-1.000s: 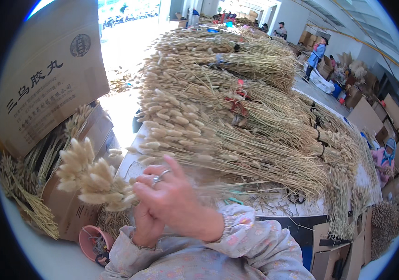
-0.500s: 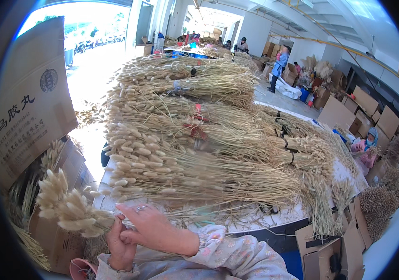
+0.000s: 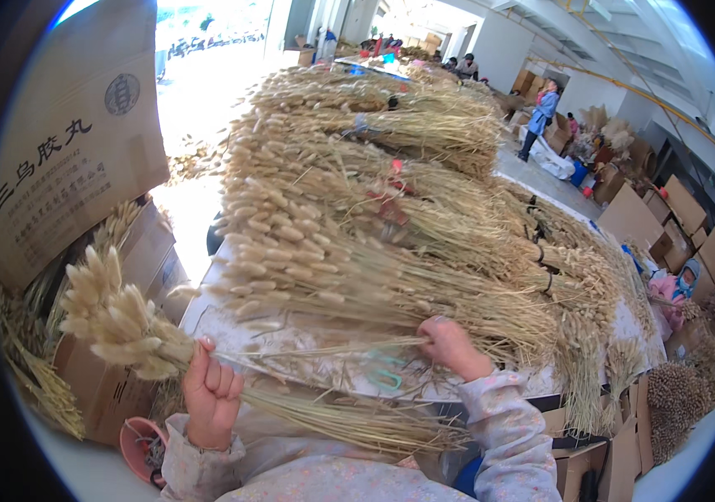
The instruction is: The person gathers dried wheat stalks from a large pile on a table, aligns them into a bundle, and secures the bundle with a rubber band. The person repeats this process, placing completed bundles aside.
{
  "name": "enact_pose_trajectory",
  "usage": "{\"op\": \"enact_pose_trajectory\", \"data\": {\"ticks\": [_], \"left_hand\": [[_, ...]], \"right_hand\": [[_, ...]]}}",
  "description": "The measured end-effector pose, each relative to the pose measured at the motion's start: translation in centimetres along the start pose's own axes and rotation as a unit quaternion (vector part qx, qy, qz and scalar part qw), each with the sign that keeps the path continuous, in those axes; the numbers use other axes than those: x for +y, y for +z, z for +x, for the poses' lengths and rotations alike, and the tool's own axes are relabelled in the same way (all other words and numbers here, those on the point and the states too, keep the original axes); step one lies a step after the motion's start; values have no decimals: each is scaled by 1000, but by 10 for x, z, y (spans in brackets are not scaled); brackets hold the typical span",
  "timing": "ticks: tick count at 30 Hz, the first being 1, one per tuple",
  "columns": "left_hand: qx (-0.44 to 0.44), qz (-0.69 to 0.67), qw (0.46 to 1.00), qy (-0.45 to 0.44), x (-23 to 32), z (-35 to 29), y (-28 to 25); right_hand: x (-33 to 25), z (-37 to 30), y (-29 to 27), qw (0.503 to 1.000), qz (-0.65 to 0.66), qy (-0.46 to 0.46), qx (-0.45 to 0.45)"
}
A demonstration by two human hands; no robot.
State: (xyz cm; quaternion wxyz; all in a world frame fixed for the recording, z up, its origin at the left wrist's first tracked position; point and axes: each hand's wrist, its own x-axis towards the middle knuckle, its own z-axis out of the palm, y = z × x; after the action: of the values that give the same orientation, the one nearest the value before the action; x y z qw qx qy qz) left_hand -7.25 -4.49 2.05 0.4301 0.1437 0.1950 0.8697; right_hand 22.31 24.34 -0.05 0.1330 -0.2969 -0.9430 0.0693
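Note:
My left hand [image 3: 211, 393] is closed round the stems of a bunch of dried bunny-tail grass [image 3: 123, 322]. The fluffy cream heads point up and left, while the long stems trail right across my lap. My right hand [image 3: 451, 347] is closed on a few dried grass stems by the near edge of a large heap of dried bunny-tail grass [image 3: 291, 230]; its fingertips are partly hidden. That heap lies over a white table [image 3: 228, 322], heads to the left and stems to the right.
A teal plastic piece [image 3: 385, 372] lies near the table's front edge. Tall cardboard [image 3: 81, 125] stands at left, above a pink bucket [image 3: 142, 448]. Open cartons [image 3: 592, 464] sit at lower right. One person [image 3: 679, 284] is on the right, another [image 3: 541, 117] stands farther back.
My right hand has left the bunch beside my left hand and moved right to the heap's stems. My left hand keeps the bunch, whose trailing stems now show. The view has shifted.

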Motion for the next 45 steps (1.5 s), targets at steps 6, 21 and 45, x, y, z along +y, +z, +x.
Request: {"op": "enact_pose_trajectory", "data": {"ticks": [6,21,45], "left_hand": [[-103,-36,990,93,47,-13,-16],[-156,2,986,54,62,-25,-18],[29,49,998,22,55,12,-6]], "right_hand": [[44,-10,-5,992,-31,97,-79],[-110,35,-94,973,129,-137,-135],[-269,109,-17,907,305,-285,50]]}}
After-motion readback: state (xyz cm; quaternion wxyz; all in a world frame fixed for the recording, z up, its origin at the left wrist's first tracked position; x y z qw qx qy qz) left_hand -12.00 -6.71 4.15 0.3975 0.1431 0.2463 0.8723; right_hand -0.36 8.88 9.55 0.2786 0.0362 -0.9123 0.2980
